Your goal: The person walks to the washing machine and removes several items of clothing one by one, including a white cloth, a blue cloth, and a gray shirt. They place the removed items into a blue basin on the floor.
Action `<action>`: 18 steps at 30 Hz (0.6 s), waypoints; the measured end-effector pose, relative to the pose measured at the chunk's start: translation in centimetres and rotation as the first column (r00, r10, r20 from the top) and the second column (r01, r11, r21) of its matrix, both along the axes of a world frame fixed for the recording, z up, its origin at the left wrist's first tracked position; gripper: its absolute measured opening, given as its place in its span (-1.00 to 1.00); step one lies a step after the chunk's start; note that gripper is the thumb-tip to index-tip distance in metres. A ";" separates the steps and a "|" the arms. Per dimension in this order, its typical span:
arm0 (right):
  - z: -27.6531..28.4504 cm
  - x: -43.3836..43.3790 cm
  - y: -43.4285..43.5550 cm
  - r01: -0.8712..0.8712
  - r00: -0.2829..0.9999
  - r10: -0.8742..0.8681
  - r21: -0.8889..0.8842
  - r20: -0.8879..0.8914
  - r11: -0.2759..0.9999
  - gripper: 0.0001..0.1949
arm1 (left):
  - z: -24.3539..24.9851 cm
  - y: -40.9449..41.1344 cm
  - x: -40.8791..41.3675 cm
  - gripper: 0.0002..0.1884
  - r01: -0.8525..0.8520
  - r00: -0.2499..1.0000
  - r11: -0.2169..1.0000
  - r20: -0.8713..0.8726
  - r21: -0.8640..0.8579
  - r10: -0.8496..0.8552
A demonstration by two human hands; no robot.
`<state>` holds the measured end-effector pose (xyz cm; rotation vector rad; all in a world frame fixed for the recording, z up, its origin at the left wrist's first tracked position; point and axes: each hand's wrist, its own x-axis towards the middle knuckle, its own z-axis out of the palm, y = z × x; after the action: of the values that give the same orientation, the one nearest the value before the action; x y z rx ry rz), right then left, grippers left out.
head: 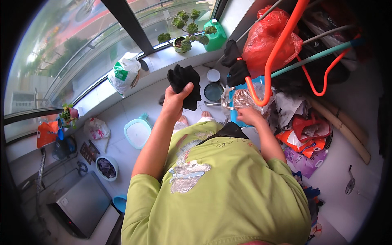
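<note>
My left hand (174, 99) is raised in front of me, closed round a bunch of black cloth (185, 87) that looks like socks or gloves. My right hand (249, 115) is lower, at the edge of a blue container (233, 114), beside a clear plastic bag (245, 99) with brownish contents; whether its fingers grip anything is unclear. Above it, more black cloth (239, 72) hangs on an orange clothes hanger (267, 76), near a red plastic bag (269, 39).
Potted succulents (180, 44), a green jug (215, 35) and a white bag (124, 73) line the window ledge. A lidded tub (137, 133) and a basin of dark cloth (107, 168) stand on the floor at left. Bags (306, 137) and cardboard (340, 125) lie at right.
</note>
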<state>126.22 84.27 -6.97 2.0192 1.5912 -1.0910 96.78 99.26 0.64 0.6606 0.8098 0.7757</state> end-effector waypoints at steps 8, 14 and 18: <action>7.3 8.9 5.0 0.884 0.357 -0.355 0.190 -0.864 0.427 -0.71 | 2.8 2.1 9.4 -0.67 0.384 0.892 0.784 -0.417 0.487 -0.177; 10.1 5.5 9.8 0.687 0.293 -0.117 0.124 -0.949 0.716 -0.66 | 3.1 2.8 15.2 -0.72 0.536 0.828 0.730 -0.434 0.423 -0.356; 10.1 5.5 9.7 0.871 -0.017 -0.192 -0.109 -0.981 0.479 -0.86 | 2.7 2.4 15.6 -0.71 0.448 0.869 0.809 -0.396 0.381 -0.296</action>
<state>131.73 93.97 3.15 2.7880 1.4766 -3.0500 112.42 101.71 3.31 1.3673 0.7502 0.4940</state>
